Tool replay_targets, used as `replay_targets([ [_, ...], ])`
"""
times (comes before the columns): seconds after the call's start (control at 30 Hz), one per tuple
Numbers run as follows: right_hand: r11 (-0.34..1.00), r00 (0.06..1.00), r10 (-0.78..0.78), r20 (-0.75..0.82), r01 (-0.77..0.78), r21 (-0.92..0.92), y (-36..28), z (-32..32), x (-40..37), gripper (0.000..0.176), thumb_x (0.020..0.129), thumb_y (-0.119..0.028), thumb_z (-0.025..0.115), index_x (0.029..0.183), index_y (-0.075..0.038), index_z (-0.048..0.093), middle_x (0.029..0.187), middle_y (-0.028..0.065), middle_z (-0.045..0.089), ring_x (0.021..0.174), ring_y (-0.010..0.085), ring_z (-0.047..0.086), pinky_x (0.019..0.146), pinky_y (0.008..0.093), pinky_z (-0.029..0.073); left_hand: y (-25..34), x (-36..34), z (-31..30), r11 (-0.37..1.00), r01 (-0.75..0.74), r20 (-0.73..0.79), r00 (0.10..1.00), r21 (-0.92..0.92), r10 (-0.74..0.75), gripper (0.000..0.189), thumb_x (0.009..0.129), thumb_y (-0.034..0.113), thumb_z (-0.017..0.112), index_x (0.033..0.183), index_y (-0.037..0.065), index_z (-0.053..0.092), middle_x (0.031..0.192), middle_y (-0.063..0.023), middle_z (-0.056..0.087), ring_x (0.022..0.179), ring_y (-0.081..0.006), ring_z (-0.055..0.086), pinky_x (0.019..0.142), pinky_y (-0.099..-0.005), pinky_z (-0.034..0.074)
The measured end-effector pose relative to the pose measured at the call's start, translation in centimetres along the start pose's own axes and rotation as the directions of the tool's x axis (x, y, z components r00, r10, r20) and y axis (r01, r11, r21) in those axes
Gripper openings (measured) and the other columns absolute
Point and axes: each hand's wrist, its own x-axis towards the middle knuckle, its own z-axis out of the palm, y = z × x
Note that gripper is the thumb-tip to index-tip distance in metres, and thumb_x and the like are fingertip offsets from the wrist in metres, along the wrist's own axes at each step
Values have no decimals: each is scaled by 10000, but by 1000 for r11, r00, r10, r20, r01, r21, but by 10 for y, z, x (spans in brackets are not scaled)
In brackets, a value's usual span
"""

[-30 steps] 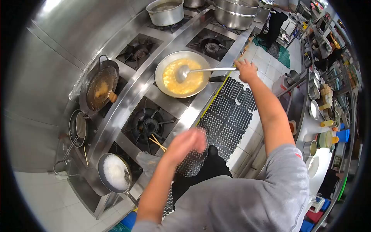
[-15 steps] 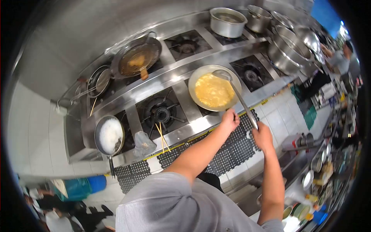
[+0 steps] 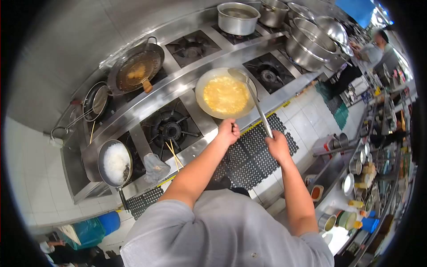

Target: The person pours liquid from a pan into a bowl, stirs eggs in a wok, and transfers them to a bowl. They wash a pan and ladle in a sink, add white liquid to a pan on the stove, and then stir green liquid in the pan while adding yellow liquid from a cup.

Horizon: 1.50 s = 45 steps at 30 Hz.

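Note:
A wok [image 3: 201, 103] with yellow, egg-like food [image 3: 226, 94] in it sits on the front row of the stove. My left hand [image 3: 228, 131] is closed at the wok's near edge; whatever it grips there is hidden by the fingers. My right hand [image 3: 277, 146] is wrapped round the handle of a metal ladle [image 3: 260, 111]. The ladle's bowl [image 3: 238, 75] rests at the far right rim of the wok, beside the food.
A dark wok [image 3: 153, 66] with oil stands at the back left. A pan [image 3: 116, 163] of white food, a plastic bag [image 3: 155, 168] and chopsticks [image 3: 174, 155] lie front left. Pots [image 3: 239, 22] stand at the back. Another person [image 3: 371, 52] is at the far right.
The whole view has shifted, so the stove and both hands appear further left. My hands keep their places at the wok and ladle, and the ladle's bowl stays at the far right rim.

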Motion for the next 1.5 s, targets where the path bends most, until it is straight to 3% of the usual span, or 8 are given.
replay_targets([
  [0.37, 981, 990, 100, -95, -114, -156, -60, 90, 47, 263, 910, -216, 616, 1062, -17, 694, 1023, 300, 728, 1012, 485, 703, 921, 563, 547, 40, -16, -20, 976, 211, 163, 966, -44, -202, 193, 961, 105, 669, 899, 76, 488, 749, -48, 517, 613, -131, 503, 447, -257, 360],
  [0.8, 842, 983, -143, -117, 58, -536, -44, -3, -48, 349, 900, -92, 684, 1247, -129, 684, 1030, 176, 706, 931, 398, 712, 821, 520, 566, 66, -19, -48, 949, 192, 173, 956, 250, -239, 179, 902, 88, 644, 837, 114, 480, 687, -18, 487, 484, -95, 382, 389, -246, 259],
  [1.03, 977, 973, 120, -195, -151, -153, -50, 73, -23, 293, 952, -168, 657, 1198, -7, 657, 949, 290, 719, 927, 486, 702, 852, 570, 549, 68, -25, -58, 917, 214, 162, 946, 336, -280, 123, 934, 91, 618, 867, 105, 516, 704, -26, 534, 474, -95, 392, 391, -257, 273],
  [1.1, 995, 991, 95, -94, -93, 26, -55, 102, -21, 264, 973, -207, 669, 1035, 45, 621, 762, 199, 670, 678, 354, 680, 665, 500, 548, 67, -32, -58, 903, 216, 136, 949, 370, -283, 117, 933, 86, 615, 871, 101, 518, 714, -34, 538, 475, -101, 399, 390, -257, 279],
  [1.13, 883, 949, 285, 133, -314, 349, -69, 104, -32, 259, 985, -221, 667, 934, 23, 596, 705, 92, 616, 535, 199, 598, 514, 390, 507, 66, -36, -59, 894, 214, 126, 951, 393, -283, 116, 932, 83, 615, 872, 99, 517, 721, -38, 539, 476, -104, 404, 389, -256, 281],
  [1.23, 481, 839, 284, 464, -544, 688, -98, 87, -65, 226, 985, -194, 637, 976, 31, 621, 722, 83, 615, 535, 148, 598, 475, 350, 479, 65, -44, -69, 870, 239, 113, 942, 432, -315, 101, 927, 76, 610, 889, 97, 519, 740, -44, 541, 491, -114, 425, 386, -251, 288],
  [1.33, 530, 838, 274, 472, -541, 653, -100, 51, -104, 202, 994, -187, 630, 978, 14, 622, 718, 31, 588, 529, 111, 566, 464, 325, 454, 62, -63, -73, 845, 282, 92, 929, 454, -359, 90, 926, 80, 604, 890, 86, 521, 748, -43, 541, 499, -110, 431, 382, -250, 289],
  [1.5, 851, 915, 382, 130, -403, 337, -93, -1, -178, 242, 982, -175, 633, 1095, 39, 634, 724, 155, 622, 589, 278, 626, 580, 429, 514, 45, -96, -80, 771, 357, 45, 894, 528, -445, 115, 939, 112, 609, 866, 83, 526, 743, -27, 534, 503, -99, 418, 386, -247, 283],
])
